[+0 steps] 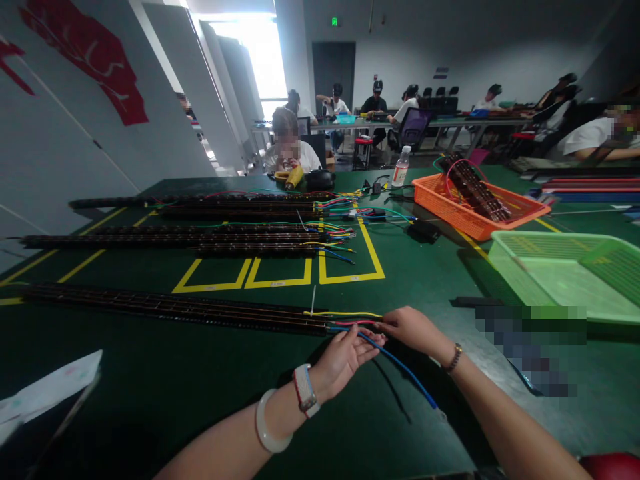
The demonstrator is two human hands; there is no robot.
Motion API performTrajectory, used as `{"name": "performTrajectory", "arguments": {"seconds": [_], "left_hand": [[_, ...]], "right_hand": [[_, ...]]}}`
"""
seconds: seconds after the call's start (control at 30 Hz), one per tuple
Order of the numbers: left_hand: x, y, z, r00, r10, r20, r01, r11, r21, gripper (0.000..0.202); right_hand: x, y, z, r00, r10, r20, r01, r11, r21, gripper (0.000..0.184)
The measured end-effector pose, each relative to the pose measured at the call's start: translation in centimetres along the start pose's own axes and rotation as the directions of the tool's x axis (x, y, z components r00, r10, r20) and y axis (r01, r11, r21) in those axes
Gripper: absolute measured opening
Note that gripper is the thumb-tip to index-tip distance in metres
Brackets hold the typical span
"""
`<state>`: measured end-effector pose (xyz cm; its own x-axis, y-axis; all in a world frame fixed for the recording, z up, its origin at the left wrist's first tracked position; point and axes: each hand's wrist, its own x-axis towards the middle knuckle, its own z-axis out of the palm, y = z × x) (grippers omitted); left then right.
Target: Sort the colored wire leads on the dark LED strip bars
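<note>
Left hand (345,357): grip narrow, fingers closed on the blue wire (400,367), which trails toward the near edge of the table (425,280). Right hand (413,330): fingertips pinch the red wire (356,323) at the end of the long black strip (200,308).

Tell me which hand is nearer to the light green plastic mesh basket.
Right. The right hand pinches the red wire left of the green basket; the left hand holds the blue wire, farther left.
</note>
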<state>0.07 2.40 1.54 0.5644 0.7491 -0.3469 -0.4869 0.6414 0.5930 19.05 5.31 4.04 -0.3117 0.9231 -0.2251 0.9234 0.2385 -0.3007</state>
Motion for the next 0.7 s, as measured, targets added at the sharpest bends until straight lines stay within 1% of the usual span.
{"name": "performTrajectory", "arguments": {"seconds": [0.13, 0.2, 0.3, 0.37, 0.4, 0.47, 0.53, 0.6, 0.7], "left_hand": [[0.2, -0.1, -0.2, 1.0, 0.004, 0.008, -0.004, 1.0, -0.006, 0.034], [0.2, -0.2, -0.3, 1.0, 0.003, 0.009, -0.002, 1.0, -0.012, 0.034], [0.3, -0.2, -0.5, 1.0, -0.005, 0.018, 0.005, 1.0, -0.014, 0.033], [0.4, -0.3, -0.6, 1.0, -0.003, 0.03, 0.004, 1.0, -0.017, 0.034], [0.4, -0.3, -0.7, 1.0, -0.002, 0.031, 0.002, 1.0, -0.02, 0.034], [0.4, -0.3, -0.7, 1.0, -0.002, 0.03, 0.002, 1.0, -0.026, 0.034], [0.4, -0.3, -0.6, 0.999, -0.003, 0.032, 0.004, 1.0, -0.025, 0.034], [0.4, -0.3, -0.4, 1.0, -0.002, 0.025, 0.002, 1.0, -0.02, 0.033], [0.4, -0.3, -0.3, 1.0, 0.004, -0.004, -0.004, 1.0, -0.019, 0.032]], "right_hand": [[0.0, 0.0, 0.2, 1.0, 0.013, 0.013, -0.013, 1.0, -0.004, 0.046], [-0.2, 0.1, 0.0, 0.999, 0.002, 0.034, -0.003, 1.0, 0.023, 0.046], [-0.9, 0.6, -0.5, 0.985, -0.019, 0.17, -0.012, 0.983, 0.181, 0.054], [-1.7, 1.1, -0.7, 0.968, -0.007, 0.253, -0.071, 0.952, 0.298, 0.062], [-2.2, 1.3, -0.7, 0.962, 0.015, 0.272, -0.11, 0.934, 0.34, 0.064], [-3.4, 1.5, -0.5, 0.957, 0.053, 0.284, -0.171, 0.895, 0.411, 0.067], [-4.8, 1.4, -0.1, 0.958, 0.062, 0.281, -0.196, 0.856, 0.479, 0.065], [-6.1, 0.9, 0.6, 0.966, 0.042, 0.257, -0.175, 0.833, 0.524, 0.061], [-7.5, -0.2, 1.5, 0.977, 0.02, 0.214, -0.135, 0.831, 0.54, 0.052]]}}
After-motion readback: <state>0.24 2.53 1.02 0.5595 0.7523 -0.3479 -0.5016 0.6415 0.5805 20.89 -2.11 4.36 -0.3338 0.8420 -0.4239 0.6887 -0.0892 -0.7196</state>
